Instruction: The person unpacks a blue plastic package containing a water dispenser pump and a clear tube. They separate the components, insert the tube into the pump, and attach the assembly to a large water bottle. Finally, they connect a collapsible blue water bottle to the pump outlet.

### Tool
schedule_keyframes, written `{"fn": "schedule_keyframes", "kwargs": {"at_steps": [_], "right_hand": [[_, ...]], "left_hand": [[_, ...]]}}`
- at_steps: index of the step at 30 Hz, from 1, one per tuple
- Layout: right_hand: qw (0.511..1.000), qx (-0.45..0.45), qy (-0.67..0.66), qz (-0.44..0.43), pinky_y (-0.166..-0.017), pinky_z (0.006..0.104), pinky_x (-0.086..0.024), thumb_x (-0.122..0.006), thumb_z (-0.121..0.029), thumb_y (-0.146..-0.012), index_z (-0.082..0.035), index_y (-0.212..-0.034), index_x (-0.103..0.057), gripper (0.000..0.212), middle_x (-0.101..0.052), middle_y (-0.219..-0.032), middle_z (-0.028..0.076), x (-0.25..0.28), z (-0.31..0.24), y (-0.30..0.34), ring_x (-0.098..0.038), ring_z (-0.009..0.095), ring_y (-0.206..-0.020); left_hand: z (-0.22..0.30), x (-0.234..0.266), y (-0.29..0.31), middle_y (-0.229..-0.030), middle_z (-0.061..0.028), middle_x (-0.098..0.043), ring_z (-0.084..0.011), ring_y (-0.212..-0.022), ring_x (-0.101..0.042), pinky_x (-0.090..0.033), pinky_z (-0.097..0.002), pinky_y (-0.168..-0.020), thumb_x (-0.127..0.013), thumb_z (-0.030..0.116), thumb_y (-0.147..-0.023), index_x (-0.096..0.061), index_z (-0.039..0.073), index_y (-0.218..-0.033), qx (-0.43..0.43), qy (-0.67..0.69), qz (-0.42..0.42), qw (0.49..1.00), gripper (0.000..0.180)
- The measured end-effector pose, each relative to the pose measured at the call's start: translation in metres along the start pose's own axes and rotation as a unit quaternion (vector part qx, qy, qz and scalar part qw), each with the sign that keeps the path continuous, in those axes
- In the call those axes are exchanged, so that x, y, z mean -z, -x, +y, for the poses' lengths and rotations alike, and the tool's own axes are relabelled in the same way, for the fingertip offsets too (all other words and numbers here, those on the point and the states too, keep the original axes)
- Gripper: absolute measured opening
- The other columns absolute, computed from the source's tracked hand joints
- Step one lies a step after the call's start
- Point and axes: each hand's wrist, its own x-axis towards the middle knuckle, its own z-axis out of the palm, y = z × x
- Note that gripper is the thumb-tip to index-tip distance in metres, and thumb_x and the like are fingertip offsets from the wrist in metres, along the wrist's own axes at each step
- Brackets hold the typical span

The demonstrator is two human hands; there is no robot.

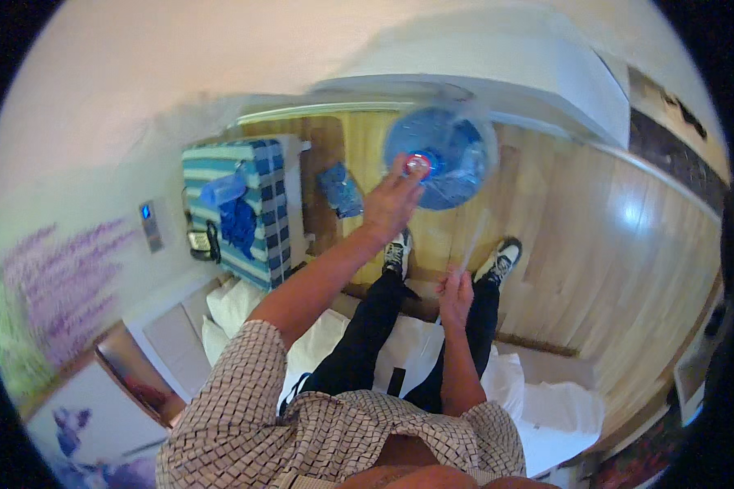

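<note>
A large round blue water jug (pixel 453 183) stands on the floor in front of me, seen from above. My left hand (pixel 391 200) reaches out to its top, the fingers closed on a small red-and-white round cap (pixel 418 165) over the neck. Closer to me and further right, my right hand (pixel 455 295) pinches a thin, pale, translucent strip or tube (pixel 475 243). It slants up from the fingers toward the jug; blur hides whether its far end touches the jug.
At left stands a small table with a blue-and-white striped cloth (pixel 257 155), bearing a crumpled blue bag (pixel 238 228) and a clear blue container (pixel 223 190). A crinkled blue packet (pixel 340 191) lies by the jug. My shoes (pixel 497 259) are near; white covered seating (pixel 559 407) is behind.
</note>
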Motion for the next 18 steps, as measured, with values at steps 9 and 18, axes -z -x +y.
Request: {"fn": "schedule_keyframes", "kwargs": {"at_steps": [9, 18], "right_hand": [[0.974, 0.054, 0.186, -0.119, -0.06, 0.0271, -0.046, -0.046, -0.029, -0.104, -0.005, -0.115, -0.058, 0.028, -0.062, -0.084, 0.003, -0.042, -0.034, 0.028, -0.058, 0.012, -0.072], [0.878, 0.169, 0.43, -0.129, -0.088, 0.043, -0.048, -0.049, -0.025, -0.1, -0.001, -0.122, -0.058, 0.034, -0.064, -0.109, 0.023, -0.036, -0.11, 0.134, -0.063, 0.036, -0.102]], "left_hand": [[0.027, 0.01, 0.075, -0.119, -0.0245, -0.063, -0.039, -0.102, -0.064, -0.049, -0.0452, -0.095, -0.052, 0.037, -0.099, -0.06, 0.003, -0.124, 0.202, 0.291, -0.14, 0.925, 0.043], [-0.004, 0.128, 0.161, -0.082, -0.0147, -0.065, -0.0214, -0.077, -0.065, -0.051, -0.0353, -0.066, -0.046, 0.031, -0.103, -0.061, 0.001, -0.098, 0.339, 0.546, 0.085, 0.762, 0.034]]}}
